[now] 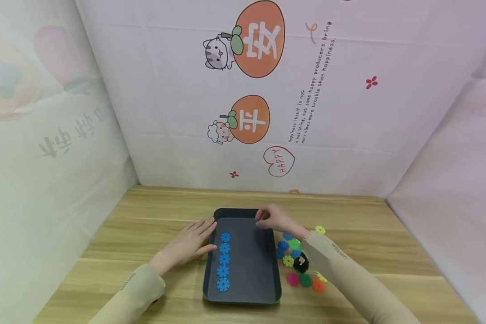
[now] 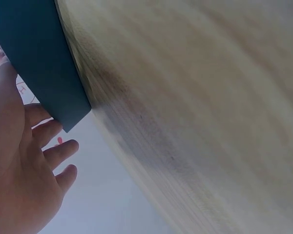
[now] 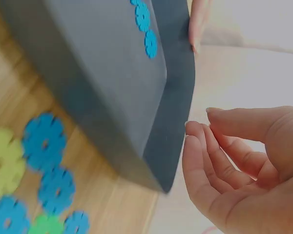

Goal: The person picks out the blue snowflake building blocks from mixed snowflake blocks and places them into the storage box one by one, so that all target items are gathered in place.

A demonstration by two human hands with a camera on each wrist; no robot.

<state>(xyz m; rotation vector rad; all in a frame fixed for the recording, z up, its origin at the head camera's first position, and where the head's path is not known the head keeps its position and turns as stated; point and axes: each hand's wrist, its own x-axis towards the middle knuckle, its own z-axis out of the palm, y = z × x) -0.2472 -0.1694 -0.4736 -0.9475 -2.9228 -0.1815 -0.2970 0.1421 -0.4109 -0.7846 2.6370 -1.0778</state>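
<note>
A dark grey tray [image 1: 251, 270] lies on the table, with several blue notched discs [image 1: 224, 259] in a column along its left side. My left hand [image 1: 190, 243], fingers outstretched, rests against the tray's left rim near the far corner. In the left wrist view the fingers [image 2: 53, 129] touch the tray's wall [image 2: 39, 58]. Over the far right corner of the tray is my right hand [image 1: 276, 218], its fingers loosely bent. The right wrist view shows the thumb [image 3: 239, 122] close to the fingertips, and no object is visible between them.
To the tray's right lie loose notched discs: blue discs [image 3: 45, 141], a yellow disc [image 3: 5, 161], a pink disc [image 1: 293, 279], a dark green disc [image 1: 305, 280] and an orange disc [image 1: 318, 285]. A black item [image 1: 301, 263] sits among them. Printed white cloth walls [image 1: 178, 112] enclose the table.
</note>
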